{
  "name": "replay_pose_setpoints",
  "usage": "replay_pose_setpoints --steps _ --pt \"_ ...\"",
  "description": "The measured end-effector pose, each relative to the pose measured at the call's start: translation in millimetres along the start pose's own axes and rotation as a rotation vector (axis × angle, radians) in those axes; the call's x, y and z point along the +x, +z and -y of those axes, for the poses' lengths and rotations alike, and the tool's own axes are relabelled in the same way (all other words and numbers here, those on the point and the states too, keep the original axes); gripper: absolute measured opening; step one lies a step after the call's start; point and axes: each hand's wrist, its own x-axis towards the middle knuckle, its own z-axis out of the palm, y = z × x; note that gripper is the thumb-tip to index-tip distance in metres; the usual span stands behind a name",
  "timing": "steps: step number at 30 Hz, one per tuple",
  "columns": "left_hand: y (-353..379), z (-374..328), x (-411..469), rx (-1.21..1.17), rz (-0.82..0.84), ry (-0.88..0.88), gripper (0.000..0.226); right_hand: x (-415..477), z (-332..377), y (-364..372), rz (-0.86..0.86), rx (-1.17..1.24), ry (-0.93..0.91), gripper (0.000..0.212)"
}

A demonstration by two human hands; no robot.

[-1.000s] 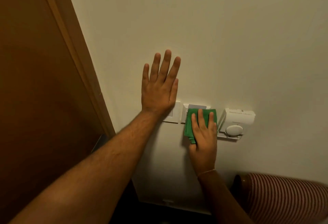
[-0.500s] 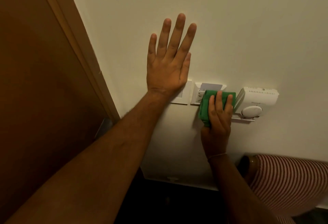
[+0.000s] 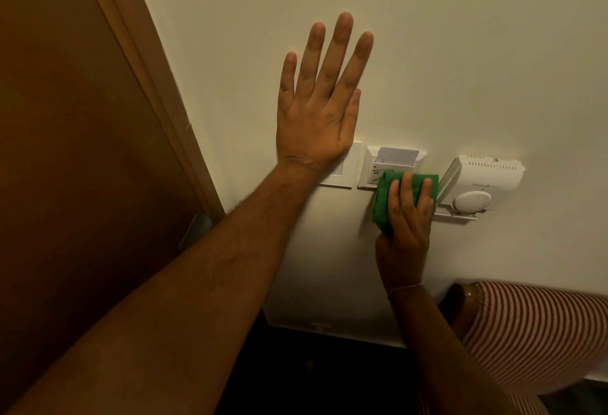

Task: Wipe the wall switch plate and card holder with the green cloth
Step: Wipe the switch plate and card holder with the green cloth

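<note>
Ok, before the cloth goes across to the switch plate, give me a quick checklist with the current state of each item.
1. Green cloth gripped: ok, the right hand presses it flat to the wall.
2. Cloth on the card holder: ok, it covers the lower right part.
3. Card seated in the slot: ok, upright and above the cloth.
4. Switch plate free to wipe: not ok, the left hand's heel and wrist cover most of it.
5. Thermostat clear of the cloth: cannot tell, the cloth's right edge sits right beside it.
6. Card holder already clean: cannot tell.
</note>
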Motion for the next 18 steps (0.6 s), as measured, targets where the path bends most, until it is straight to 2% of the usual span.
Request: replay_pose_setpoints --steps 2,5,11,18 --pt "-0.5 -0.1 -0.2 -0.007 0.001 0.005 0.081 -6.3 -3.0 -2.1 0.033 -0.027 -0.003 0.05" --pt "-0.7 -0.8 1.7 0.001 0.005 0.015 0.083 2.6 -6.0 -7.2 0.033 -0.012 -0.055 0.046" --pt "2.1 -0.4 1.9 -0.008 -0.011 0.003 0.083 35.0 1.3 -9.0 -0.074 0.003 -0.093 0.04" --pt "-0.7 0.1 1.1 -0.025 0.005 0.004 0.084 2.7 -1.9 -4.7 0.032 -0.069 -0.04 0.044"
